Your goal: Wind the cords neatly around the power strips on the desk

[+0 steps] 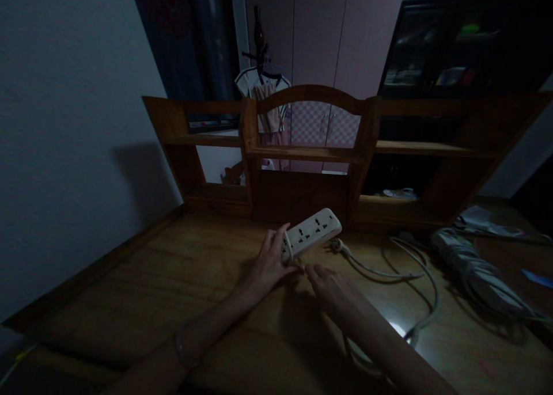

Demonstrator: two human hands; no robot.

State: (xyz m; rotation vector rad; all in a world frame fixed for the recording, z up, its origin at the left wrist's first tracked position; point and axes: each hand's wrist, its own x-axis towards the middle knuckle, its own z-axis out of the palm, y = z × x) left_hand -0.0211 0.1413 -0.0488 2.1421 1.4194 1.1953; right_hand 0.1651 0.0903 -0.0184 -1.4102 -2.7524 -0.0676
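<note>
A white power strip [311, 232] with several sockets lies tilted above the wooden desk [173, 280], its near end gripped by my left hand [270, 262], thumb on top. My right hand [330, 285] sits just to the right and below the strip's near end, fingers pinched close at the point where its white cable [410, 280] leaves the strip. The cable loops off to the right across the desk, and its plug [337, 246] lies near the strip's far end.
A wooden shelf unit [311, 153] stands along the back of the desk. A folded grey umbrella [470, 271] lies at the right, with papers [484, 219] behind it. A plain wall [64, 153] rises at left. The room is dim.
</note>
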